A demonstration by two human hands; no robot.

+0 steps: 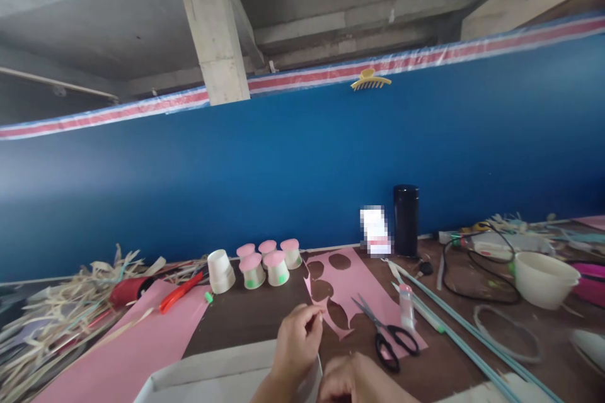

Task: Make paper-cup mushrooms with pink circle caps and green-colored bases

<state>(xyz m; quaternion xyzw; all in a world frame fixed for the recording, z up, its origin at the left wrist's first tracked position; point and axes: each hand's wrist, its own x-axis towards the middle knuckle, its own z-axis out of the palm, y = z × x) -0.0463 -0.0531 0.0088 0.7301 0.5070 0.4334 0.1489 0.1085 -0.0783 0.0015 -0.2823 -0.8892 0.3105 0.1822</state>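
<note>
My left hand (297,343) is raised at the table's near edge, its fingertips pinched on a small pink paper scrap beside the pink sheet with round cut-outs (352,286). My right hand (354,381) lies low at the bottom edge with curled fingers; what it holds is hidden. Black-handled scissors (385,330) lie open on the pink sheet just right of my hands. A small glue tube (406,305) stands next to them.
Several small cups with pink tops (267,261) and a plain white cup (220,271) stand behind. A large pink sheet (127,346), red cutter (179,293), dried leaves (51,308), black flask (406,220), white bowl (543,277), cable and long sticks (454,321) surround them. A white box (212,378) sits near me.
</note>
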